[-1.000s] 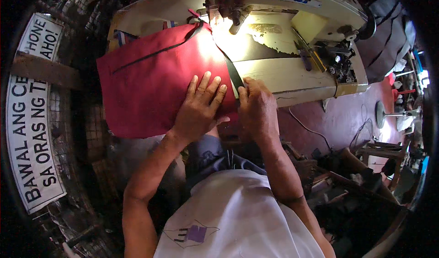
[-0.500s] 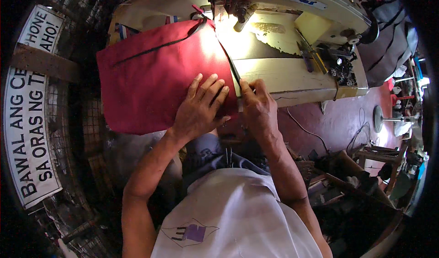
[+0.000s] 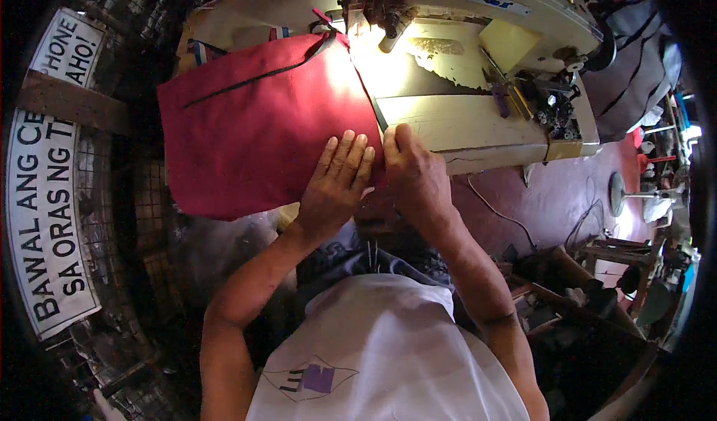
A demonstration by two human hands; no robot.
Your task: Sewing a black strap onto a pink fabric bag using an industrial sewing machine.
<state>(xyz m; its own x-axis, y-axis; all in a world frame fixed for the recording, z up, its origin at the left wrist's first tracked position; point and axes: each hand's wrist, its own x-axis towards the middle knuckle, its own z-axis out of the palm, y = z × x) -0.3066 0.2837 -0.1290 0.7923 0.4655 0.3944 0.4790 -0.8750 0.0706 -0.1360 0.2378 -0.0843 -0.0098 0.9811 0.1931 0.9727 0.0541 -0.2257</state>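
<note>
A red fabric panel [image 3: 246, 130] lies on the bed of a sewing machine [image 3: 515, 29], its top right corner under the lit needle area. Along the panel's right edge runs a narrow black strip [image 3: 379, 113]. My left hand [image 3: 337, 178] rests flat on the panel's lower right part, fingers stretched out and side by side. Just right of it, my right hand [image 3: 412, 169] has its fingers closed on the strip at the panel's edge. A black cord or zipper line [image 3: 254, 80] crosses the panel's upper part. The needle tip is lost in the glare.
Scissors [image 3: 497, 92], a yellow-handled tool [image 3: 520, 101] and several small bobbins or metal parts [image 3: 560, 111] lie on the machine bed at right. A printed sign [image 3: 48, 219] hangs on the mesh wall at left. A grey covered bundle [image 3: 635, 70] stands far right.
My left hand has slid slightly right and down on the fabric, its fingers drawing closer together. My right hand has shifted slightly left toward the panel's edge. The panel has barely moved.
</note>
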